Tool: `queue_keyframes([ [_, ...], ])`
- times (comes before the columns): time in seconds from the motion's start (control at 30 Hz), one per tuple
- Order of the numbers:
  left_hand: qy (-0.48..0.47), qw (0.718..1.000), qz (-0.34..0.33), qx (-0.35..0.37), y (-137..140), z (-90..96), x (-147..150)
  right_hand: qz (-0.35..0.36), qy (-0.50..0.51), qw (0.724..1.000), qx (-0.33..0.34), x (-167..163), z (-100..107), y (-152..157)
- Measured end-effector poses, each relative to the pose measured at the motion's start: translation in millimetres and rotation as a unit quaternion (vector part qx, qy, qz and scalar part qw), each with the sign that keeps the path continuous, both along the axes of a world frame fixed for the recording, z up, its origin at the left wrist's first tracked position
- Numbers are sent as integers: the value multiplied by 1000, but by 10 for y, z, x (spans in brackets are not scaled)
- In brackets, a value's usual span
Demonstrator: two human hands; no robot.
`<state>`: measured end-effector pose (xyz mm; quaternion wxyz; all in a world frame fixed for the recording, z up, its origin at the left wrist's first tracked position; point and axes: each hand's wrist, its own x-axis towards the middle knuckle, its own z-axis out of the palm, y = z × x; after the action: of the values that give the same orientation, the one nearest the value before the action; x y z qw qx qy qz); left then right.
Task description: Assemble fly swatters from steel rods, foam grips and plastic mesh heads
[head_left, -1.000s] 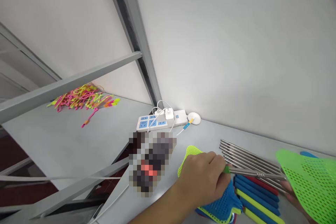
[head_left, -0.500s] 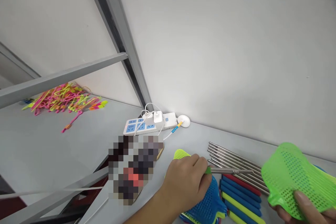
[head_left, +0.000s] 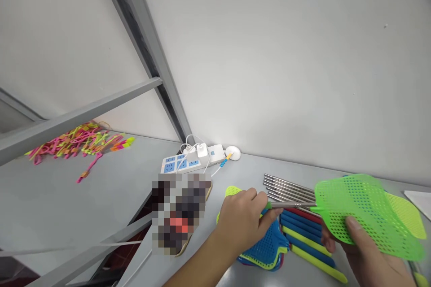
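My left hand (head_left: 243,220) is closed around the green handle end of a slim metal rod (head_left: 289,205). The rod points right, and its far tip meets the neck of a bright green fly swatter head (head_left: 367,215). My right hand (head_left: 372,253) grips that perforated head, thumb on top and fingers underneath. Below my left hand lies a stack of blue and yellow swatter heads (head_left: 264,246). Between the hands, several bare metal rods (head_left: 286,186) and a row of blue, yellow and red handle tubes (head_left: 308,242) rest on the table.
A white power strip (head_left: 182,164) with plugged-in chargers stands by the wall, beside a round white device (head_left: 233,153). A blurred-out object (head_left: 182,215) lies in front. Left of a grey metal frame (head_left: 134,94) is a pile of pink and yellow items (head_left: 74,143). A yellow swatter head (head_left: 406,213) lies far right.
My right hand has moved left and turned the green head so its neck faces the rod; neck and rod tip now meet. My left hand keeps its grip.
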<state>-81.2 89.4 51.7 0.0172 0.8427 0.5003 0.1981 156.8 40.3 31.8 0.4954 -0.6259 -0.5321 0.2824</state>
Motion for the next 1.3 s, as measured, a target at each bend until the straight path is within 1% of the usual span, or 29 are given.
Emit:
queue_keyframes([
  [0.07,5,1000,-8,4,-4,2,0,28,-26,998,-39,-42,37,-37],
  [0.1,7,1000,-12,6,-7,5,0,40,-30,998,-48,-61,44,-46],
  [0.2,16,1000,-13,10,-12,20,6,54,-5,998,-40,-116,44,-51],
  [0.3,31,1000,-5,2,3,35,7,42,51,997,-44,-155,34,-48],
  [0.43,38,999,6,-9,40,38,-9,22,172,985,-21,-162,12,-34],
  [0.53,43,999,8,-8,53,34,-19,4,209,978,-17,-159,3,-18],
  [0.63,49,999,5,-9,55,32,-17,2,203,979,-11,-162,11,-12],
  [0.77,52,999,5,-9,61,41,-17,41,170,984,-9,-154,42,-9],
  [0.87,60,998,-4,-8,56,55,-17,51,161,986,1,-153,88,0],
  [0.97,69,997,-27,-9,34,59,8,64,118,991,-15,-184,136,-3],
  [1.07,68,997,-29,-13,12,51,43,78,96,991,-41,-233,147,-23],
  [1.17,66,998,-19,-9,14,53,43,58,123,990,-43,-258,123,-41],
  [1.23,66,998,-11,-3,23,64,24,33,145,988,-29,-255,107,-46],
  [1.3,67,998,-7,1,29,74,5,25,157,987,-17,-248,101,-47],
])
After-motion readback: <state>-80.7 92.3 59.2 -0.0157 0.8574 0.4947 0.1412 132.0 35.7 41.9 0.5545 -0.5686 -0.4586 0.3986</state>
